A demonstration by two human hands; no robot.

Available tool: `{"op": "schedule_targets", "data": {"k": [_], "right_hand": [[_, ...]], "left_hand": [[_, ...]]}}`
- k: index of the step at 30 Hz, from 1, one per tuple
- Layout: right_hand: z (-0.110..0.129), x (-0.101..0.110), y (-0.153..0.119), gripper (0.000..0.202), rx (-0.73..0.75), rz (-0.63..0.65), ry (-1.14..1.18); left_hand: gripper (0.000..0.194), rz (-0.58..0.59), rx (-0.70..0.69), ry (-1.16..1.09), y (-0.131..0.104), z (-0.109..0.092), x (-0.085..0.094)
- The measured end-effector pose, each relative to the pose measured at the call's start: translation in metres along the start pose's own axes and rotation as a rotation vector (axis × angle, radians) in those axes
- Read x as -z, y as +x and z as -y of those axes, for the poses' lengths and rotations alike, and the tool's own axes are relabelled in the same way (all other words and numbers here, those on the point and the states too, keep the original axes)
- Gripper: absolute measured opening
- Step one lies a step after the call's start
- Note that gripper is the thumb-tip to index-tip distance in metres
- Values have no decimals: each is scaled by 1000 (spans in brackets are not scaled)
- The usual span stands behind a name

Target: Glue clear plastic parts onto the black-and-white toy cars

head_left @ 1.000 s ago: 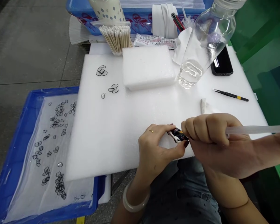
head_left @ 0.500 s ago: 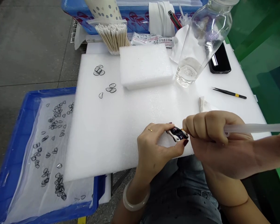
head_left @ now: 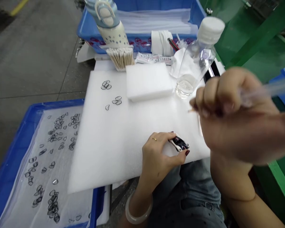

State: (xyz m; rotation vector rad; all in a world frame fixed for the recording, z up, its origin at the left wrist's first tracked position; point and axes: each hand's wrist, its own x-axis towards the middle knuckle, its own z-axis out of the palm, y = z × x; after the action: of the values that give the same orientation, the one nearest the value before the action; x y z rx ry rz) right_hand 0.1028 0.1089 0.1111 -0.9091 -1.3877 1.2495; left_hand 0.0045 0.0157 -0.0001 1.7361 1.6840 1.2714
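My left hand (head_left: 160, 155) is closed on a small toy car (head_left: 179, 144), white with a dark top. Thumb and fingers pinch it at its two ends, just above the white foam board (head_left: 97, 152). My right hand (head_left: 237, 123) is raised to the right of the car and smeared by motion. It is wrapped round a translucent syringe-like tube (head_left: 270, 90) that sticks out to the right; a thin pale orange tip shows at the fingers on the left. The two hands are apart. Small dark-edged clear pieces (head_left: 117, 100) lie on the board.
A white foam block (head_left: 149, 81), a clear bottle (head_left: 184, 85) with some liquid and a bundle of cotton swabs (head_left: 121, 58) stand at the back. Behind them is a blue bin (head_left: 137, 41). A lower blue tray (head_left: 21, 133) with many dark-edged pieces is at the left.
My right hand with the tube has lifted up and away from the car. My left hand keeps its hold on the car. The camera view has tilted up, showing more of the bin.
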Motion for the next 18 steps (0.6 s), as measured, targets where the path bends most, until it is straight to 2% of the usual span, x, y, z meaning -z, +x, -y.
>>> {"op": "schedule_targets", "data": {"k": [2, 4, 5, 6, 7, 9, 10, 12, 13, 15, 17, 18], "right_hand": [[-12, -19, 28, 58, 235, -202, 141], [-34, -35, 53, 54, 198, -78, 116], [-46, -38, 62, 52, 140, 45, 49], [-55, -38, 68, 48, 114, 139, -28], [-62, -33, 69, 45, 152, 171, -78], [-65, -11, 58, 43, 302, 130, -176], [-63, 6, 49, 42, 381, 61, -234], [-58, 45, 26, 34, 428, -118, -402], [-56, 64, 15, 32, 397, -194, -538], [-59, 99, -5, 44, 306, -254, -945], [-67, 120, -20, 49, 233, -231, -1282], [-71, 126, -26, 47, 167, -162, -1372]], "left_hand": [[32, 26, -32, 21, -3, 2, 1], [36, 66, -82, 65, -6, 5, 3], [38, 86, -114, 88, -6, 7, 4], [40, 98, -147, 107, -7, 9, 5], [41, 104, -175, 122, -8, 11, 5], [42, 99, -221, 148, -8, 16, 2], [42, 90, -238, 161, -9, 17, -1], [45, 76, -264, 185, -11, 18, -7], [47, 68, -270, 193, -13, 16, -9], [49, 52, -268, 191, -17, 11, -7], [47, 64, -267, 159, -21, 6, 6], [44, 77, -274, 139, -22, 6, 17]]}}
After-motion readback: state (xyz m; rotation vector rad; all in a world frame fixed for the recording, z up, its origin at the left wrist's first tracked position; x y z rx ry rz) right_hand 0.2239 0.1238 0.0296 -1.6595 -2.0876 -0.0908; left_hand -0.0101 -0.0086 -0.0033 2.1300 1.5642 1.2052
